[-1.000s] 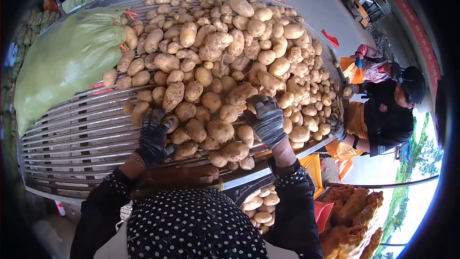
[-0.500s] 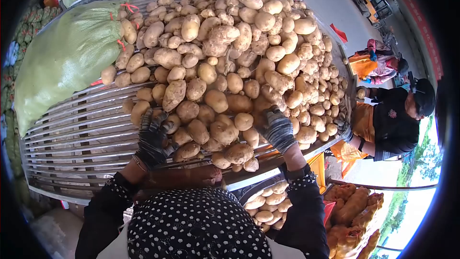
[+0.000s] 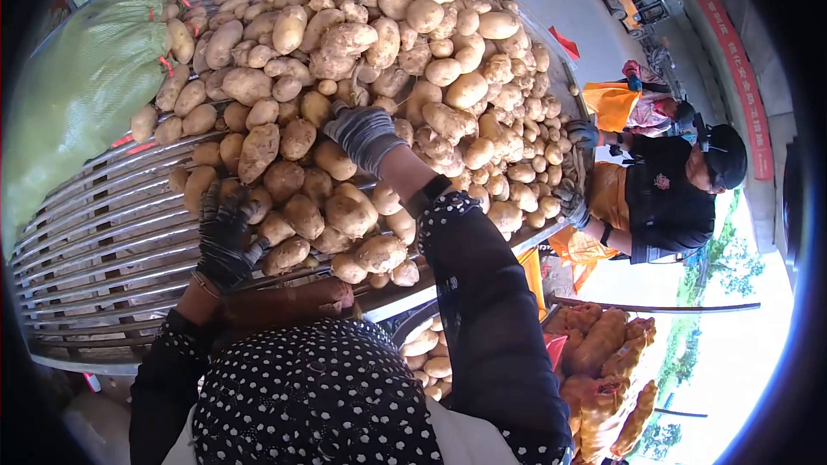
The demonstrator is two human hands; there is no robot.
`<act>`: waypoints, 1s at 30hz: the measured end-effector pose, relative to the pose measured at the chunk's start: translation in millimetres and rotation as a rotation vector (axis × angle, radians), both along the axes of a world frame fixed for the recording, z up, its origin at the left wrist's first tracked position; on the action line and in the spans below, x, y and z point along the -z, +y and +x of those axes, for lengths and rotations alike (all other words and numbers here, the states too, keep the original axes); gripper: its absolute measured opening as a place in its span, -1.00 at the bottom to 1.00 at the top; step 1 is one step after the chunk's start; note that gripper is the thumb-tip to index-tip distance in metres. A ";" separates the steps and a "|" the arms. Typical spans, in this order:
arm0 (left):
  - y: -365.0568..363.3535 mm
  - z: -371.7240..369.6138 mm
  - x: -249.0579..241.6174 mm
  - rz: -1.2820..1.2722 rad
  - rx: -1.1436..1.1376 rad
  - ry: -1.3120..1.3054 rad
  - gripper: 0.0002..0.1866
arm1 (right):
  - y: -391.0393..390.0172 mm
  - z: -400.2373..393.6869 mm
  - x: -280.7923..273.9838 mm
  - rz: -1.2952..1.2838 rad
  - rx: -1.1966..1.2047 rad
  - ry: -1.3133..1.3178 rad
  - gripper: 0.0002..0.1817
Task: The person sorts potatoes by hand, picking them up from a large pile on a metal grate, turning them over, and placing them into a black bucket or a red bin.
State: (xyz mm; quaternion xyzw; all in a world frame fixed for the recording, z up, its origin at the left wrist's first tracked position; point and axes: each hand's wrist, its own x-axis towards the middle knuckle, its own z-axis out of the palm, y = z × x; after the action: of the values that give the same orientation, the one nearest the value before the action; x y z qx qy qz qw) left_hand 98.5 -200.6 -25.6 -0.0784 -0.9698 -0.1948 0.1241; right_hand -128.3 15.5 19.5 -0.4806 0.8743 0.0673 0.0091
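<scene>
A large heap of potatoes [image 3: 346, 39] lies on a slatted metal table [image 3: 95, 258]. My left hand [image 3: 226, 237], in a dark striped glove, rests at the heap's near left edge, its fingers apart against the potatoes beside it. Farther in, my right hand [image 3: 363, 133] wears a grey striped glove and reaches over the middle of the heap. Its fingers curve down onto potatoes near a brownish one [image 3: 316, 108]; whether they grip one cannot be made out.
A green sack [image 3: 77, 103] lies at the left end. At the right edge a person in black [image 3: 668, 194] has gloved hands at the heap; another person [image 3: 659, 110] is behind. Filled sacks [image 3: 599, 353] and a container of potatoes [image 3: 424, 353] stand below.
My right hand has moved from the near right side of the heap up and inward to its middle. The view has shifted right. The co-worker's far hand now rests at the heap's edge.
</scene>
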 end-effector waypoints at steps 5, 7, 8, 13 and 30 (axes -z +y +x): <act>-0.2 -3.1 -16.2 0.051 -0.038 0.054 -0.48 | 23.4 10.9 -34.7 -0.073 0.327 -0.314 -0.58; 4.1 -12.2 -24.0 0.086 -0.038 0.122 -0.53 | 60.2 34.9 -29.6 -0.465 0.321 -0.409 -0.49; 5.9 -21.5 -35.0 0.134 -0.005 0.096 -0.57 | 73.2 50.3 -23.5 -0.467 0.326 -0.418 -0.49; 11.8 -113.2 -64.2 0.091 0.115 0.159 -0.60 | 113.0 119.3 -2.3 -1.714 0.468 -1.667 -0.45; 5.9 -231.2 -16.4 -0.104 -0.027 -0.055 -0.58 | 129.7 161.7 23.1 -2.237 0.823 -1.655 -0.62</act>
State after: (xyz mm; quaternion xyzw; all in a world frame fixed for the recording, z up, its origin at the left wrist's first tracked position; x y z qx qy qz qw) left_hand -132.7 -194.7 -9.2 -0.0661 -0.9826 -0.1447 0.0958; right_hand 33.4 145.2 -3.6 0.1437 0.2863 -0.9358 0.1472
